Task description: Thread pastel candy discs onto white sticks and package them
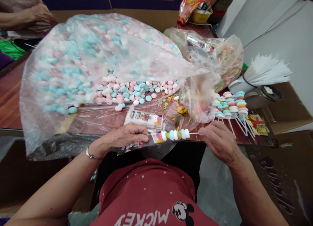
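My left hand is closed on the open end of a small clear printed wrapper at the table's near edge. My right hand pinches the white stick of a candy skewer threaded with pink, blue, white and green rings. The skewer lies level between both hands, its tip inside the wrapper's mouth. A stack of the same printed wrappers lies just behind my left hand.
A huge clear bag of pink, blue and white candy discs covers the wooden table. Finished skewers lie at right beside a bundle of white sticks. Small ring candies lie loose. Another person's arm rests at top left.
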`<state>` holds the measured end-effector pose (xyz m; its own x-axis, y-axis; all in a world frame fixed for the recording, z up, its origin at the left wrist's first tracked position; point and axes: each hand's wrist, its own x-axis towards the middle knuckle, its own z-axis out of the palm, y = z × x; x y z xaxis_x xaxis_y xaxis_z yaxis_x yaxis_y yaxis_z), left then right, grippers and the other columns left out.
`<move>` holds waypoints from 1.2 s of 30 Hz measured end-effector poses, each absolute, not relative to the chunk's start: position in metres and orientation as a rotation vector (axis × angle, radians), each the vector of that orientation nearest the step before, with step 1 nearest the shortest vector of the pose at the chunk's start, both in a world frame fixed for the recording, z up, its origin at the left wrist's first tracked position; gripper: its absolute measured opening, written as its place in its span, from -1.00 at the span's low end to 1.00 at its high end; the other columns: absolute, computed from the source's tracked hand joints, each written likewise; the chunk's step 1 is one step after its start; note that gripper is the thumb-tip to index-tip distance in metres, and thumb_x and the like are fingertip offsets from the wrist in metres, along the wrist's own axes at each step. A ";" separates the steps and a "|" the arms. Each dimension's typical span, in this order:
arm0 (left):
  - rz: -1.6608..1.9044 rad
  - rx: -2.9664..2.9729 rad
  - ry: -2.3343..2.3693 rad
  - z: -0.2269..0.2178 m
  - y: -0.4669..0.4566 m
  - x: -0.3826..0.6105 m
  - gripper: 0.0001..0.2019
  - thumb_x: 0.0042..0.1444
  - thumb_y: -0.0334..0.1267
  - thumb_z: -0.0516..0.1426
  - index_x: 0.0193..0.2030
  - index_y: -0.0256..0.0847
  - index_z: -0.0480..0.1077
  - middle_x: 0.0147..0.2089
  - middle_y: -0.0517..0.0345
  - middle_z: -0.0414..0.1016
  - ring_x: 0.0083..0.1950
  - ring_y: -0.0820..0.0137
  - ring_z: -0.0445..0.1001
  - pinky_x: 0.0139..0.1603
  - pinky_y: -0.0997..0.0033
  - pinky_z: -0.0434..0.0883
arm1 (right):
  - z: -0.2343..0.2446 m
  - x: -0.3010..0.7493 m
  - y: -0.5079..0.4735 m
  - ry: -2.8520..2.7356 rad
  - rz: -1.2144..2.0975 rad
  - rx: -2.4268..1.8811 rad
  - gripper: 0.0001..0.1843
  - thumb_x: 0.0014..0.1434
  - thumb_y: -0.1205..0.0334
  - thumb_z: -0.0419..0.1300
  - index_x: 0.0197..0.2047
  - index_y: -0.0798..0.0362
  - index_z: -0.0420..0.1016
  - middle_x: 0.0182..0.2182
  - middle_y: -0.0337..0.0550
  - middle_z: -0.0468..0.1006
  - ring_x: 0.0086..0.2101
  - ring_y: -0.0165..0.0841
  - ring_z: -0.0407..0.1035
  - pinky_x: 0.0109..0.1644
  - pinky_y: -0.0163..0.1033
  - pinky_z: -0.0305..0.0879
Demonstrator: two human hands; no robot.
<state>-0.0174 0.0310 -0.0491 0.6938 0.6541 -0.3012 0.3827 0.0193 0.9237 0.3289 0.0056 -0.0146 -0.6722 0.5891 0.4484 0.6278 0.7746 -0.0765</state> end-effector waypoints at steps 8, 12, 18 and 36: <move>0.308 1.590 0.870 -0.058 0.034 -0.023 -0.69 0.19 -0.05 0.12 -0.38 -0.28 0.43 -0.51 0.24 0.38 -0.48 0.51 0.27 -0.46 0.56 0.21 | -0.017 0.328 0.005 -2.528 -0.012 -0.887 -0.84 0.23 0.45 0.06 -0.17 0.05 0.39 -0.42 -0.15 0.47 -0.38 -0.31 0.26 -0.20 -0.15 0.26; 0.279 1.612 0.893 -0.053 0.034 -0.024 -0.68 0.19 -0.06 0.12 -0.43 -0.28 0.42 -0.55 0.24 0.37 -0.53 0.53 0.22 -0.51 0.57 0.17 | -0.018 0.325 0.005 -2.506 0.097 -0.897 -0.85 0.25 0.45 0.05 -0.24 0.03 0.37 -0.44 -0.17 0.47 -0.39 -0.33 0.26 -0.21 -0.18 0.25; 0.267 1.628 0.838 -0.048 0.035 -0.020 -0.73 0.18 -0.10 0.13 -0.39 -0.26 0.44 -0.55 0.23 0.40 -0.53 0.53 0.25 -0.53 0.60 0.18 | -0.022 0.315 0.007 -2.484 0.323 -0.992 -0.82 0.32 0.39 -0.01 -0.30 0.04 0.36 -0.44 -0.18 0.46 -0.38 -0.37 0.29 -0.28 -0.27 0.25; 0.094 1.715 0.681 -0.023 0.035 -0.007 -0.76 0.17 -0.10 0.17 -0.23 -0.26 0.50 -0.43 0.20 0.40 -0.42 0.45 0.29 -0.45 0.55 0.21 | -0.025 0.298 0.007 -2.485 0.147 -0.978 -0.79 0.33 0.38 -0.02 -0.34 0.04 0.33 -0.49 -0.19 0.42 -0.41 -0.35 0.25 -0.25 -0.25 0.21</move>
<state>-0.0071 0.0347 -0.0229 0.8239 0.4845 -0.2942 0.3863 -0.1002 0.9169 0.2980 0.0073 -0.0246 -0.6395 0.6680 0.3804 0.6184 0.7410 -0.2616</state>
